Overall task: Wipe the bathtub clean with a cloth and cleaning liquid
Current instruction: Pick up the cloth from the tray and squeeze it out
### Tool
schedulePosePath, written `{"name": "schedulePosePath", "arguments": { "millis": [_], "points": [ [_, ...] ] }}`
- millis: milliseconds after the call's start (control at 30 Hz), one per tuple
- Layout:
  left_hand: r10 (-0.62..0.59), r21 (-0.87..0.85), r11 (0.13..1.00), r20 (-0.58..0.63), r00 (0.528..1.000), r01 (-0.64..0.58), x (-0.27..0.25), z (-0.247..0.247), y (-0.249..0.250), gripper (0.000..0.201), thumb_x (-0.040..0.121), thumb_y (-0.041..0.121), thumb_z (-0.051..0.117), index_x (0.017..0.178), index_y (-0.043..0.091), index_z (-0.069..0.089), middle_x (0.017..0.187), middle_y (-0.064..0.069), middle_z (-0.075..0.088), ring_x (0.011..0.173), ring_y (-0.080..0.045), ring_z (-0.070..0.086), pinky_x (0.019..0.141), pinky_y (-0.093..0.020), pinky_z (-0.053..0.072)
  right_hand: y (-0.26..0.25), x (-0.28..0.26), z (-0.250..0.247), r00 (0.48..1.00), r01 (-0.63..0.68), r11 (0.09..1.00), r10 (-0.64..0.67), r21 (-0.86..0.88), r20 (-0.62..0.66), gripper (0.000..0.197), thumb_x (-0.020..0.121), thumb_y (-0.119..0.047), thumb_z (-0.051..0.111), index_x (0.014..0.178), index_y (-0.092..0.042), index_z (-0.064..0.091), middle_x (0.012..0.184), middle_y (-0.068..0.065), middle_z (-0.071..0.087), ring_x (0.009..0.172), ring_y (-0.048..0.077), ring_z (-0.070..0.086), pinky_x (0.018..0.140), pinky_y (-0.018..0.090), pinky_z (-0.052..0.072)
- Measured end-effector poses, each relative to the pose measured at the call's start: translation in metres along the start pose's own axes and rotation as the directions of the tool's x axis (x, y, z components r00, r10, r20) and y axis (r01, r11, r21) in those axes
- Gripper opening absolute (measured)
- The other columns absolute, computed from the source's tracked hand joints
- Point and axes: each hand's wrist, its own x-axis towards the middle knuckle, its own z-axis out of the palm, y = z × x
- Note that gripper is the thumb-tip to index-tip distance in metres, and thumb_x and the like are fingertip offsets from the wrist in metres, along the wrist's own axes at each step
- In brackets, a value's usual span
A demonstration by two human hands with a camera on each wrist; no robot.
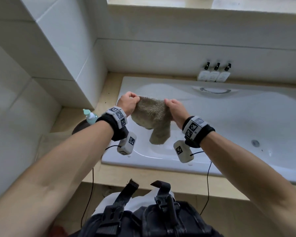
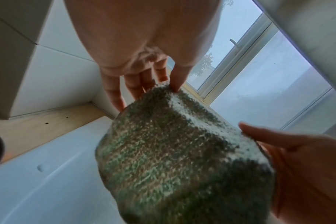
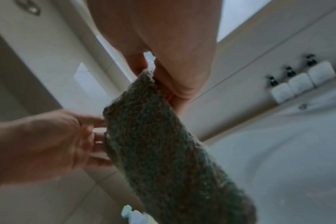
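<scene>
Hanging in the air above the left end of the tub, the tan looped terry cloth (image 1: 152, 119) is pinched along its top edge at two corners, its lower part drooping toward the basin without touching it. The left hand (image 1: 128, 104) grips one corner with curled fingers; the right hand (image 1: 175, 108) pinches the other between thumb and fingers. The cloth appears to be being spread out or refolded; no wiping contact is in progress.

The white glossy enamelled bathtub (image 1: 229, 117) lies below, set in a pale wooden surround (image 1: 109, 93). Whether its surface has been wiped cannot be told; a few small dark specks show near the drain (image 1: 255, 143), suggesting work remains there.

The small clear pump bottle with a pale green top (image 1: 90, 116), presumably the cleaning liquid, stands on the surround just left of the tub, untouched by either hand. Whether liquid has been applied cannot be told.

Three white pump dispensers with black heads (image 1: 214, 73) stand on the far ledge.
</scene>
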Motion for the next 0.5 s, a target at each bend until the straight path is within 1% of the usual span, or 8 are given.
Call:
{"name": "schedulePosePath", "arguments": {
  "millis": [33, 100, 167, 233, 267, 333, 400, 500],
  "points": [
    [-0.006, -0.006, 1.000, 0.003, 1.000, 0.006, -0.002, 0.002, 0.001, 0.011, 0.086, 0.030, 0.057, 0.094, 0.024, 0.061, 0.095, 0.000, 0.063, 0.088, -0.020, 0.058, 0.084, -0.040, 0.054, -0.002, 0.001, -0.001, 0.999, -0.046, 0.991, 0.043, 0.122, 0.033, 0.030, 0.097, -0.039, 0.047, 0.095, -0.010, 0.054, 0.097, 0.014, 0.054, 0.092, 0.026, 0.055, 0.086, 0.043, 0.047],
    [-0.013, -0.036, 0.999, 0.037, 0.999, 0.014, -0.005, 0.005, 0.002, 0.022, 0.082, 0.030, 0.056, 0.103, 0.025, 0.058, 0.100, -0.001, 0.064, 0.093, -0.022, 0.062, 0.087, -0.043, 0.054, -0.007, -0.001, -0.004, 0.990, -0.137, 0.915, 0.111, 0.379, 0.089, 0.033, 0.100, -0.033, 0.045, 0.108, -0.002, 0.053, 0.099, 0.017, 0.058, 0.092, 0.029, 0.060, 0.090, 0.042, 0.049],
    [0.014, -0.074, 0.997, 0.100, 0.995, -0.007, -0.009, 0.008, 0.003, 0.021, 0.082, 0.030, 0.058, 0.102, 0.024, 0.059, 0.105, -0.003, 0.065, 0.099, -0.024, 0.062, 0.091, -0.046, 0.052, -0.012, -0.004, -0.008, 0.980, -0.195, 0.837, 0.150, 0.512, 0.128, 0.039, 0.102, -0.032, 0.042, 0.116, 0.003, 0.052, 0.101, 0.017, 0.062, 0.088, 0.028, 0.063, 0.091, 0.040, 0.050],
    [0.066, -0.126, 0.991, 0.220, 0.973, -0.038, -0.015, 0.012, 0.006, 0.014, 0.087, 0.028, 0.060, 0.098, 0.019, 0.062, 0.103, -0.004, 0.066, 0.103, -0.025, 0.061, 0.094, -0.048, 0.049, -0.020, -0.009, -0.012, 0.977, -0.208, 0.795, 0.143, 0.569, 0.158, 0.040, 0.104, -0.032, 0.037, 0.111, 0.004, 0.053, 0.097, 0.018, 0.066, 0.086, 0.028, 0.066, 0.089, 0.039, 0.051],
    [0.091, -0.152, 0.987, 0.285, 0.954, -0.049, -0.018, 0.014, 0.008, 0.013, 0.089, 0.028, 0.061, 0.096, 0.017, 0.064, 0.102, -0.004, 0.066, 0.103, -0.025, 0.061, 0.095, -0.048, 0.048, -0.023, -0.011, -0.013, 0.978, -0.205, 0.782, 0.133, 0.589, 0.164, 0.042, 0.105, -0.033, 0.033, 0.110, 0.004, 0.053, 0.098, 0.020, 0.068, 0.088, 0.029, 0.067, 0.089, 0.040, 0.051],
    [0.118, -0.192, 0.980, 0.380, 0.918, -0.047, -0.022, 0.015, 0.014, 0.012, 0.090, 0.027, 0.062, 0.093, 0.017, 0.066, 0.101, -0.005, 0.068, 0.102, -0.025, 0.062, 0.095, -0.046, 0.044, -0.030, -0.015, -0.015, 0.981, -0.190, 0.762, 0.118, 0.619, 0.156, 0.048, 0.106, -0.033, 0.028, 0.115, 0.008, 0.051, 0.104, 0.025, 0.067, 0.094, 0.032, 0.066, 0.088, 0.041, 0.051],
    [0.126, -0.216, 0.976, 0.414, 0.902, -0.037, -0.023, 0.017, 0.018, 0.013, 0.090, 0.026, 0.062, 0.095, 0.015, 0.068, 0.104, -0.007, 0.070, 0.102, -0.024, 0.063, 0.094, -0.043, 0.043, -0.035, -0.015, -0.017, 0.983, -0.180, 0.738, 0.113, 0.650, 0.144, 0.051, 0.106, -0.034, 0.027, 0.118, 0.011, 0.049, 0.105, 0.027, 0.065, 0.095, 0.033, 0.066, 0.085, 0.042, 0.052],
    [0.125, -0.222, 0.975, 0.419, 0.899, -0.031, -0.023, 0.018, 0.023, 0.020, 0.090, 0.024, 0.062, 0.102, 0.009, 0.069, 0.108, -0.011, 0.070, 0.103, -0.023, 0.064, 0.093, -0.042, 0.043, -0.040, -0.011, -0.021, 0.987, -0.163, 0.709, 0.126, 0.687, 0.104, 0.055, 0.105, -0.035, 0.030, 0.130, 0.012, 0.042, 0.111, 0.029, 0.064, 0.095, 0.035, 0.067, 0.081, 0.043, 0.053]
  ]
}}
